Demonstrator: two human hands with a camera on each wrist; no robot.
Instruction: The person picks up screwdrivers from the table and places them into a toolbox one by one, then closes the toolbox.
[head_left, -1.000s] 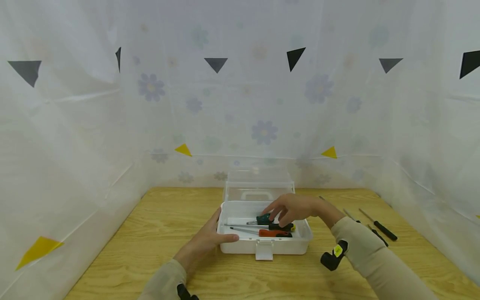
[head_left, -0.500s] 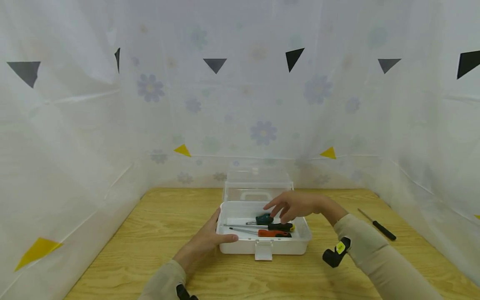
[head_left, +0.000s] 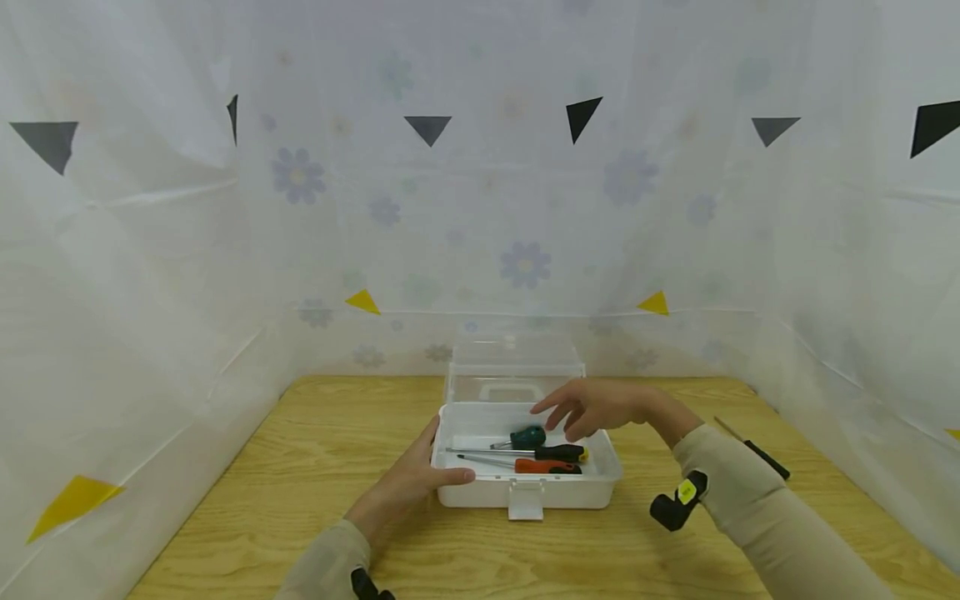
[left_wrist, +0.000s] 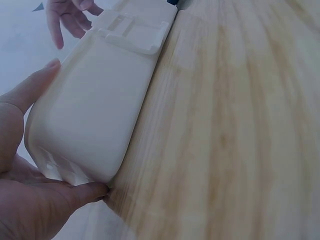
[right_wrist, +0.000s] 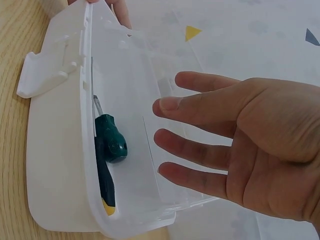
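- Screwdrivers lie inside the white plastic toolbox, which sits near the middle of the wooden table, closer to its back edge; the clear lid stands open behind it, and a white latch hangs at the middle of the front wall.
- Left hand grips the box's left end, thumb lying along the front rim and fingers curled round the corner; the left wrist view shows the palm and fingers pressed against the white wall.
- Green-handled screwdriver lies furthest back in the box, handle to the right, shaft pointing left and slightly toward the front.
- Black-handled screwdriver with a yellow end lies in the middle, long axis running left to right along the box, handle at the right.
- Red-handled screwdriver lies nearest the front wall, parallel to the black one, tip to the left.
- Right hand hovers above the right half of the box, fingers spread and relaxed, holding nothing.
- Black screwdriver rests on the table near its right edge, partly hidden by the right sleeve.
- No readable writing shows on any item.
- White sheeting printed with pale flowers and black, grey and yellow triangles encloses the table.
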